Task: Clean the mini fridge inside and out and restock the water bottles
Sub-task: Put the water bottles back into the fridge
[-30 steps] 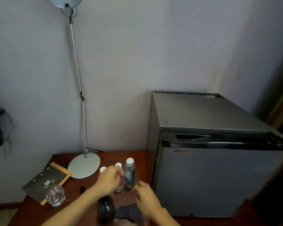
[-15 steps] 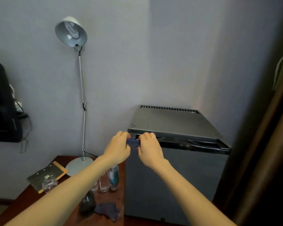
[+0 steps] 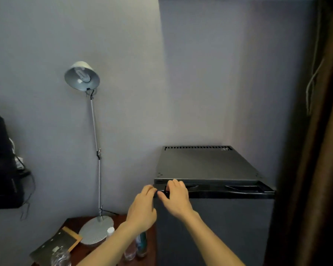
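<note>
Hands lower since 0.5s | left hand (image 3: 142, 210), right hand (image 3: 176, 198) at upright fridge (image 3: 215, 227) corner

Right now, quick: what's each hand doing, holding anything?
Left hand: fingers curled at the mini fridge front corner; whether it grips anything cannot be told.
Right hand: fingers bent over the door's top edge; contents cannot be told.
</note>
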Demonstrator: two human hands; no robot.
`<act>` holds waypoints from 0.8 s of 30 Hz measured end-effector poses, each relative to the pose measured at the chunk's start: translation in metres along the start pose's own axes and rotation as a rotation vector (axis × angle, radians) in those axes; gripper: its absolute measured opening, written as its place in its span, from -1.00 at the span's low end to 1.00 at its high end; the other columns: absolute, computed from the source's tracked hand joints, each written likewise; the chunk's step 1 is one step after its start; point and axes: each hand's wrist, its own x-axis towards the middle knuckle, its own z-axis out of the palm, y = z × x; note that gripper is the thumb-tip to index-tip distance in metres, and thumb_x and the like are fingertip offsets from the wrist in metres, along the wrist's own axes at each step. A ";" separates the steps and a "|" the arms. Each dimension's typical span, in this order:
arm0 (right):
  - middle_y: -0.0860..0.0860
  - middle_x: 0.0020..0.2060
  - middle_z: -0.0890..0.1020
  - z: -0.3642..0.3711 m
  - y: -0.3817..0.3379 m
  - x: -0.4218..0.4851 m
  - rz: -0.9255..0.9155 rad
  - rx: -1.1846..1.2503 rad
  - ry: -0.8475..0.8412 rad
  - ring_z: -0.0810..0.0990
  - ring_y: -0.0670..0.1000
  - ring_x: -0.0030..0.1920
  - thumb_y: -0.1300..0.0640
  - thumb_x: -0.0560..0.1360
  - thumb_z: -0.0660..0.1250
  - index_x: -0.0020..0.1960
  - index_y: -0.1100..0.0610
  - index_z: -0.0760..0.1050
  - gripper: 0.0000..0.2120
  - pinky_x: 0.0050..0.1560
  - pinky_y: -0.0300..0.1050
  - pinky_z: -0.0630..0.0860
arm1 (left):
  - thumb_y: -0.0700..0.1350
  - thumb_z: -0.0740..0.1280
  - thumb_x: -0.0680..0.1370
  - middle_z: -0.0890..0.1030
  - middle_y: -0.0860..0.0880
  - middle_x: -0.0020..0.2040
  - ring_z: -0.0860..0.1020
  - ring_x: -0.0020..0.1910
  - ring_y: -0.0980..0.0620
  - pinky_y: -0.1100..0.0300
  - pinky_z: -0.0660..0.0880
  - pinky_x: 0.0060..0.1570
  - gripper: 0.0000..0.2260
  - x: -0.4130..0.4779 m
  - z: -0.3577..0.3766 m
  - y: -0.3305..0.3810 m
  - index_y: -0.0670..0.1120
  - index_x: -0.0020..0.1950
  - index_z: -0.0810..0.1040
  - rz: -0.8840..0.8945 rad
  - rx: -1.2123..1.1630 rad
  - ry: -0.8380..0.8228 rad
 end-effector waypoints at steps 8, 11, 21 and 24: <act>-0.05 -0.16 0.39 0.004 -0.004 0.004 0.104 0.043 0.032 0.30 -0.02 -0.09 -0.14 0.54 0.22 -0.19 0.08 0.30 -0.68 -0.08 -0.15 0.22 | -0.29 0.29 0.49 0.34 0.11 0.26 0.46 0.13 0.07 0.22 0.49 0.06 -0.52 0.003 0.001 -0.013 -0.01 0.38 0.36 0.101 -0.015 0.010; -0.05 -0.17 0.37 0.004 -0.008 0.004 0.135 0.036 0.039 0.27 -0.03 -0.09 -0.12 0.56 0.19 -0.26 0.06 0.25 -0.67 -0.09 -0.15 0.18 | -0.31 0.27 0.48 0.37 0.07 0.17 0.47 0.08 0.04 0.19 0.49 0.02 -0.57 0.002 -0.002 -0.012 -0.02 0.31 0.43 0.137 -0.022 0.017; -0.07 -0.32 0.33 -0.019 -0.023 -0.042 0.121 0.085 0.006 0.31 -0.02 -0.15 -0.08 0.51 0.28 -0.40 -0.01 0.17 -0.58 -0.11 -0.11 0.28 | -0.33 0.28 0.48 0.47 -0.08 -0.04 0.45 -0.14 0.00 0.27 0.29 -0.22 -0.89 -0.036 -0.019 0.025 -0.18 -0.05 0.54 0.180 0.027 0.176; -0.07 -0.34 0.31 -0.034 -0.026 -0.067 0.085 0.079 -0.022 0.31 -0.02 -0.15 -0.05 0.53 0.26 -0.40 0.01 0.17 -0.59 -0.14 -0.14 0.25 | -0.35 0.30 0.44 0.49 -0.09 -0.09 0.47 -0.16 -0.04 0.23 0.32 -0.25 -0.89 -0.061 -0.021 0.043 -0.18 -0.12 0.55 0.172 0.058 0.211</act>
